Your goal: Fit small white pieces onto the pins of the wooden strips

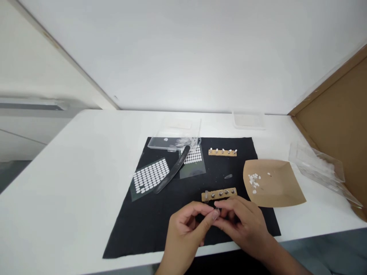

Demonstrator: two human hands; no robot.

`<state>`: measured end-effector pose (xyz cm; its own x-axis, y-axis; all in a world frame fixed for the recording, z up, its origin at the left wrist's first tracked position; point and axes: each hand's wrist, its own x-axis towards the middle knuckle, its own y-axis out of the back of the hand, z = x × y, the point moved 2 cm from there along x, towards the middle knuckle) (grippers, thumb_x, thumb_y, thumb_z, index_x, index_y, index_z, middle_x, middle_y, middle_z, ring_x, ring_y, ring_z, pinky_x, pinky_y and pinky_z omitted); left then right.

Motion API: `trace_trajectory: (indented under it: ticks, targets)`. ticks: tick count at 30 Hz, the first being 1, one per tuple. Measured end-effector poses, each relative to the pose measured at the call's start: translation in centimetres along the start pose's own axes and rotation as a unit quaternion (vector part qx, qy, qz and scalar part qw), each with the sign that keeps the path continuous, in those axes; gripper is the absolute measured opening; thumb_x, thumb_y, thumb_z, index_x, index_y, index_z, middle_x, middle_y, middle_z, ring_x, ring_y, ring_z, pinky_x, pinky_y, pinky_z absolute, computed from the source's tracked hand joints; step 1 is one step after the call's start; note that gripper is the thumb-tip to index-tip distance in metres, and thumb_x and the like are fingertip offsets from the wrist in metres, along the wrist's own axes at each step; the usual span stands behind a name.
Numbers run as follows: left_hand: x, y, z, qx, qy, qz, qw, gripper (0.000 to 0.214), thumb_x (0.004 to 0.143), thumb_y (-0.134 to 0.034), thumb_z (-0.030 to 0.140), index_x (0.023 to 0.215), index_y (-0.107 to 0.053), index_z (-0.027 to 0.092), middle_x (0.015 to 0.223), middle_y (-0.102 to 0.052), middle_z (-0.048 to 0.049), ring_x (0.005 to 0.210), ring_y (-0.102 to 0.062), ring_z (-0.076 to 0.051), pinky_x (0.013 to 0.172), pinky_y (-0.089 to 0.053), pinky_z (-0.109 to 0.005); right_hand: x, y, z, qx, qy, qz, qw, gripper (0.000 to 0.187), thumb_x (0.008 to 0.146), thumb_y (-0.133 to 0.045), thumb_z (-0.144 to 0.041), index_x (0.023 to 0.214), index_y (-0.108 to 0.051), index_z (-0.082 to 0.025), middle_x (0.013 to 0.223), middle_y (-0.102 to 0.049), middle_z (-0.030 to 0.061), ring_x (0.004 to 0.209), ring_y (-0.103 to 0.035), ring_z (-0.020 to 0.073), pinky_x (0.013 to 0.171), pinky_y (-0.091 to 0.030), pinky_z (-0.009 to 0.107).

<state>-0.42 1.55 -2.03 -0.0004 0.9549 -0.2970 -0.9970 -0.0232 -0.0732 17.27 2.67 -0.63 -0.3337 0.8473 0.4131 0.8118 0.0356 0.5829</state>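
White table (57, 191) against a pale wall (195, 57), with a cardboard panel (338, 107) at the right and a black cloth (137, 233) spread near the front edge. On the right, overlapping the cloth, a brown paper tray (278, 187) with white scraps (254, 181) heaped toward its left side. At the back of the cloth, a clear plastic case (159, 148) with clear nail tips (185, 142) at its right end; near the wall, a shallow clear box (249, 121).

Left hand (186, 227) with thumb and forefinger pinched on a small translucent piece (218, 209), mostly hidden, just in front of the near studded strip (219, 194). Right hand (246, 223) with thumb and forefinger narrowly parted at the same piece; cannot tell whether gripping or only touching. Beyond, a far studded strip (222, 153) topped with white tabs; leftward, a black curved nail file (173, 170) touching two tab sheets (151, 175).
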Motion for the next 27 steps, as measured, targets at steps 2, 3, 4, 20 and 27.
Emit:
trace_trajectory:
  ticks: [2, 3, 4, 20, 27]
  targets:
    - [0.0, 0.1, 0.0, -0.01, 0.003, -0.003, 1.0, 0.031, 0.08, -0.085, 0.045, 0.079, -0.08, 0.015, 0.071, -0.072, -0.0054, 0.041, -0.049, -0.006, 0.034, -0.042, -0.014, 0.2, 0.1, 0.0, 0.018, 0.002, -0.006, 1.0, 0.023, 0.098, -0.077, -0.029, 0.119, -0.068, -0.022, 0.08, -0.067, -0.002, 0.066, -0.061, 0.0111, 0.061, -0.052, 0.023]
    - [0.0, 0.1, 0.0, -0.012, 0.003, -0.002, 1.0, 0.032, 0.079, -0.086, 0.046, 0.079, -0.081, 0.015, 0.072, -0.072, -0.0056, 0.042, -0.05, -0.006, 0.034, -0.043, -0.014, 0.3, 0.1, 0.0, 0.026, -0.001, -0.008, 1.0, 0.023, 0.098, -0.077, -0.029, 0.118, -0.068, -0.022, 0.08, -0.066, -0.0018, 0.066, -0.061, 0.0112, 0.061, -0.052, 0.022]
    - [0.0, 0.1, 0.0, -0.013, 0.002, -0.001, 1.0, 0.032, 0.079, -0.086, 0.046, 0.078, -0.081, 0.015, 0.072, -0.072, -0.0057, 0.042, -0.05, -0.006, 0.034, -0.043, -0.014, 0.4, 0.1, 0.0, 0.034, -0.006, -0.009, 0.999, 0.023, 0.098, -0.077, -0.03, 0.118, -0.069, -0.022, 0.08, -0.066, -0.0017, 0.066, -0.061, 0.0111, 0.061, -0.052, 0.022]
    - [0.3, 0.7, 0.8, 0.018, 0.029, -0.021, 0.999, 0.036, 0.079, -0.085, 0.049, 0.077, -0.079, 0.014, 0.068, -0.072, -0.0051, 0.039, -0.052, -0.007, 0.034, -0.043, -0.015, -0.3, -1.2, 0.7, 0.154, -0.098, 0.015, 0.983, 0.022, 0.092, -0.084, -0.028, 0.112, -0.075, -0.026, 0.085, -0.067, -0.001, 0.066, -0.064, 0.0111, 0.057, -0.053, 0.022]
    - [0.5, 1.8, 1.2, 0.17, -0.096, 0.06, 0.979, 0.022, 0.093, -0.074, 0.041, 0.097, -0.08, 0.02, 0.071, -0.071, -0.0013, 0.054, -0.061, -0.012, 0.048, -0.052, -0.021, 0.3, -1.3, 0.0, -0.037, -0.065, 0.128, 0.989, 0.02, 0.095, -0.081, -0.028, 0.114, -0.074, -0.026, 0.086, -0.071, -0.0001, 0.074, -0.065, 0.0156, 0.076, -0.054, 0.034]
